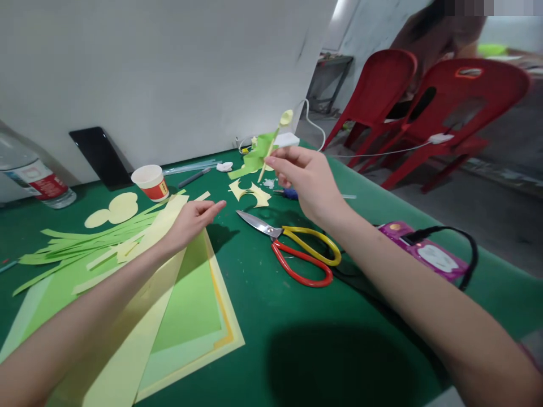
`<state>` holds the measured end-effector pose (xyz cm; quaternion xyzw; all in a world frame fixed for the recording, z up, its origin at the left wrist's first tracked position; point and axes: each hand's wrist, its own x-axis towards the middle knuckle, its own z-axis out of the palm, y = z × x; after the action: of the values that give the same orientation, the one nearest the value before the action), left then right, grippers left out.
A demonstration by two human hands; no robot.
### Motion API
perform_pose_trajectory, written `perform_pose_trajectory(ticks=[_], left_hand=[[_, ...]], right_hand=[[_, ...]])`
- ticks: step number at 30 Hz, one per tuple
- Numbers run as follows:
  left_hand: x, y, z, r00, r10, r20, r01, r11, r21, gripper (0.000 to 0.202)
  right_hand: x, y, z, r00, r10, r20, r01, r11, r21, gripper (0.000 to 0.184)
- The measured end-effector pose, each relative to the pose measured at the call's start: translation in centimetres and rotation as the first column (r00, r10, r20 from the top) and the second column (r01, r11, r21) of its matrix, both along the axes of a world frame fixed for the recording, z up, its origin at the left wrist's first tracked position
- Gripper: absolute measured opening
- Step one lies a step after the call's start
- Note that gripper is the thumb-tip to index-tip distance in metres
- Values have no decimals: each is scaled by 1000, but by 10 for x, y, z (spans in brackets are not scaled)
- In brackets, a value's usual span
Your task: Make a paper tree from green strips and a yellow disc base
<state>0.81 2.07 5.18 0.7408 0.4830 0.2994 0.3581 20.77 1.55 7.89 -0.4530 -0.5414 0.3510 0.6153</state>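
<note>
My right hand [307, 178] pinches a thin pale-yellow paper stem [270, 148] between thumb and fingertips. The stem leans, and a small rounded paper bud [287, 117] tops it. Over the stacked coloured paper sheets [190, 299] hovers my left hand [195, 219], its fingers reaching right with nothing visible in them. A long pale-yellow paper strip [139, 322] lies under my left forearm. Between the hands are scissors [271, 230] with one yellow and one red handle, blades pointing left. Cut yellow paper scraps [257, 195] lie beyond them, beside green paper pieces [257, 155].
Green paper strips [80, 240] and yellow paper circles [123, 208] lie at left. Behind them stand a paper cup [150, 182], a phone [102, 158] and a bottle [38, 175]. A purple box [424, 251] with a black cable sits right. Red chairs [462, 107] stand beyond, near another person.
</note>
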Motion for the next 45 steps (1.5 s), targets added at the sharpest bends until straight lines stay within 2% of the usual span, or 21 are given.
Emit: perform_pose_trajectory(ticks=[2,4,6,9,10,12,14,16,20,21,23,25,27,29,31,34,36,38,41,45], left_hand=[[5,7,-3,999,-14,-36,15,1000,16,49],[8,14,-6,999,-6,-53,8,999,46,45],[9,19,-8,998,14,-64,-8,997,81,39],[8,29,-12,995,71,-65,-61,987,148,40],[7,32,-13,994,95,-53,-84,981,177,37],[4,39,-12,991,133,-6,-127,963,239,18],[2,44,-8,987,150,56,-160,941,297,23],[2,44,-2,982,147,117,-179,923,341,17],[7,28,16,970,87,228,-177,894,412,18],[9,23,20,969,55,240,-159,884,440,20],[12,10,29,980,-39,197,-82,820,567,21],[13,0,36,996,-73,54,19,750,662,20],[14,-8,43,996,-48,-69,84,684,724,15],[13,-12,48,991,-19,-135,115,650,751,11],[11,-15,53,986,0,-168,128,651,748,10],[6,-16,58,981,0,-196,143,685,715,7],[4,-16,60,975,-32,-218,177,701,691,2],[2,-15,61,965,-72,-251,227,706,671,5],[0,-15,62,954,-106,-281,273,695,665,11],[0,-14,63,947,-102,-304,295,650,700,20]], right_hand=[[0,1,1,1000,26,-7,-26,1000,-18,6],[0,1,2,999,48,-10,-49,998,-29,6],[-1,0,3,997,70,-17,-71,997,-43,6],[-1,-1,5,995,99,-30,-100,994,-53,6],[-1,-1,5,994,107,-29,-108,993,-52,6],[-2,-1,5,992,123,-19,-124,991,-47,5],[-2,-2,4,991,137,-2,-137,990,-38,5],[-3,-4,4,989,142,41,-141,990,-26,6],[-7,-10,3,970,155,187,-162,987,23,10],[-9,-13,4,962,162,221,-174,984,37,10],[-12,-18,5,945,172,279,-194,979,54,9],[-16,-23,6,927,194,321,-221,974,50,9],[-19,-28,7,914,221,340,-247,968,36,9],[-20,-32,8,910,251,331,-271,962,15,10],[-20,-34,9,912,272,306,-286,958,1,10],[-19,-35,11,917,281,283,-292,956,-3,11],[-18,-35,13,920,273,282,-286,958,3,11],[-17,-35,15,919,272,284,-285,958,7,12],[-14,-34,17,914,276,296,-287,958,-4,12],[-13,-33,19,900,296,320,-301,953,-37,10]])
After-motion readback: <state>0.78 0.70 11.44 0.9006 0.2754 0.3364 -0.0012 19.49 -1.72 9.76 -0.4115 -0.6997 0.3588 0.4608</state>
